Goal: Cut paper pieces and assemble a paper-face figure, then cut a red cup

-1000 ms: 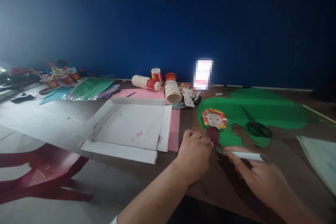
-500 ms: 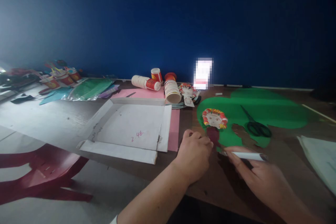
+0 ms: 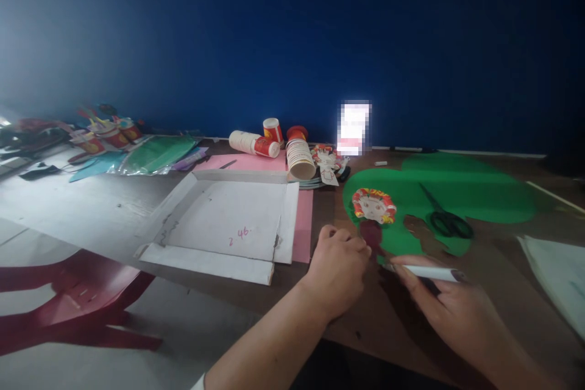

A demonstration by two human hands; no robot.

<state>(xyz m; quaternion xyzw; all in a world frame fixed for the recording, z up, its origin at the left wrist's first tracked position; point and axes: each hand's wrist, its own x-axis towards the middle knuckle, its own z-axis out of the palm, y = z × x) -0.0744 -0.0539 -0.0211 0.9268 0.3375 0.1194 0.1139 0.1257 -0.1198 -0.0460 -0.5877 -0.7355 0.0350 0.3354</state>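
Counting the clock from your left hand (image 3: 340,274), with twelve o'clock toward the wall, your right hand (image 3: 457,317) is between three and four o'clock, and its fingers are closed on a white, slim pen (image 3: 432,272) with a dark end, whose other end points to the left. Your left hand has its fingers bent and close together near the lower part of a dark red paper piece (image 3: 371,239) at one o'clock; I cannot tell if it holds this piece or only rests beside it. At nine o'clock, well apart, is a dark red plastic chair (image 3: 77,298), and at three o'clock lies a whitish sheet (image 3: 557,274). Just beyond the dark red piece is a paper cut-out face with red and yellow border (image 3: 373,206). At two o'clock lie a brown paper piece (image 3: 420,234) and black scissors (image 3: 450,225), on a large green sheet with rounded edges (image 3: 498,192). At ten o'clock is a shallow white cardboard tray (image 3: 228,213), partly over a pink paper sheet (image 3: 302,225). Farther, around eleven o'clock, are red and white paper cups (image 3: 300,158); at twelve, a bright blurred rectangle (image 3: 354,128) stands before the dark blue wall (image 3: 292,42).
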